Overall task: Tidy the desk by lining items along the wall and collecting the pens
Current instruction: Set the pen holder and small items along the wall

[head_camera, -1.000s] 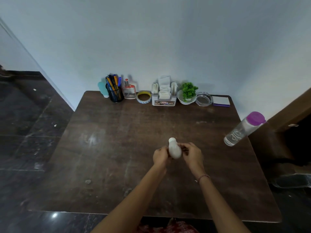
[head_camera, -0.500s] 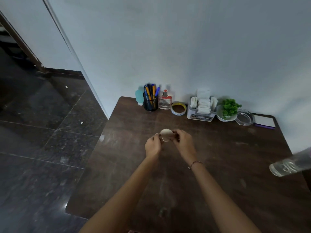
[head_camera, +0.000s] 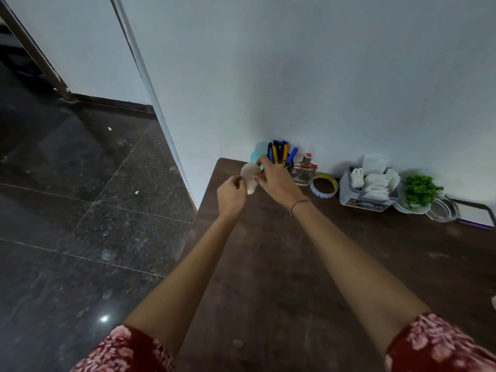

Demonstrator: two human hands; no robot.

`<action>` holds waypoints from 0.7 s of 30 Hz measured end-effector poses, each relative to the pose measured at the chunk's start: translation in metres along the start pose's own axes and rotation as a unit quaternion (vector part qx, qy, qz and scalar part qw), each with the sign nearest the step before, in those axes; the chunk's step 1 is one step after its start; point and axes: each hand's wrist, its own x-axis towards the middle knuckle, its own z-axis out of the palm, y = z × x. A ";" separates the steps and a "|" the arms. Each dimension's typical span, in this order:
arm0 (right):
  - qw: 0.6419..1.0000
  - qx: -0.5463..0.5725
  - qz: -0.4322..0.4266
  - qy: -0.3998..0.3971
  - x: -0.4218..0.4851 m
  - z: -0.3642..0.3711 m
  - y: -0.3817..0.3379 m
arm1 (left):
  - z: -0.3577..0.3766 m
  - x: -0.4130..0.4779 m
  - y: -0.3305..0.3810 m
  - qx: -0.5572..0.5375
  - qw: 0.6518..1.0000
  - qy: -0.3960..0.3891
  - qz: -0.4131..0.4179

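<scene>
Fingers of left hand (head_camera: 231,196) and right hand (head_camera: 277,181) tight around white bottle (head_camera: 249,175)

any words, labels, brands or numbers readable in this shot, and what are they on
No text here can be read.
grey organiser: a printed strip along its front, too blurred to read.
tape roll: blue markings on its side, too small to tell whether they are letters.
white bottle: no print shows on it.
</scene>
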 end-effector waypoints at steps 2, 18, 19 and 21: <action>1.000 -0.011 0.002 -0.014 0.025 0.005 -0.005 | -0.006 0.023 -0.001 -0.003 1.000 -0.003 -0.001; 0.997 -0.064 0.002 -0.037 0.139 0.041 0.031 | 0.004 0.151 -0.017 -0.021 0.999 0.004 0.030; 0.998 -0.055 0.007 -0.037 0.142 0.046 0.032 | 0.006 0.155 -0.019 -0.022 0.999 0.004 0.026; 0.997 -0.058 0.013 -0.042 0.145 0.051 0.035 | 0.010 0.162 -0.023 -0.019 1.000 0.006 0.021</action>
